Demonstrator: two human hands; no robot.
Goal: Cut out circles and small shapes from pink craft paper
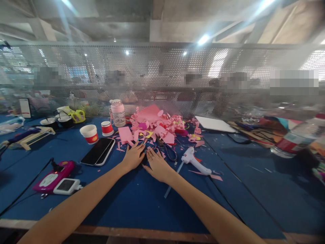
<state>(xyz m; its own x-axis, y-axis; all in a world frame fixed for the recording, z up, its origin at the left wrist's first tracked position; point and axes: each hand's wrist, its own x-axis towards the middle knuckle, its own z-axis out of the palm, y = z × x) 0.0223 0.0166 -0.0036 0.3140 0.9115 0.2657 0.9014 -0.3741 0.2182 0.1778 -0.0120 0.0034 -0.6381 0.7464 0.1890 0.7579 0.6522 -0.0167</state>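
Both hands lie low over the blue table, close together, at the near edge of a heap of pink paper scraps [152, 117]. My left hand [133, 156] has its fingers stretched forward, beside a pink sheet piece [125, 135]. Palm down, my right hand [157, 164] reaches toward the same heap, its fingers extended. Something small and dark shows between the hands; I cannot make out what it is. Just past the right fingers are dark-handled scissors [170, 153]. A white glue gun [196, 162] with a clear glue stick [173, 179] lies right of my right hand.
A black-screened phone [98, 151], paper cups [89, 133], and a lidded bottle [117, 113] stand to the left. Nearer are a magenta power socket [52, 177] and a cable. A white board [214, 124] and large plastic bottle [291, 140] are right; a perforated metal screen [157, 78] rises behind.
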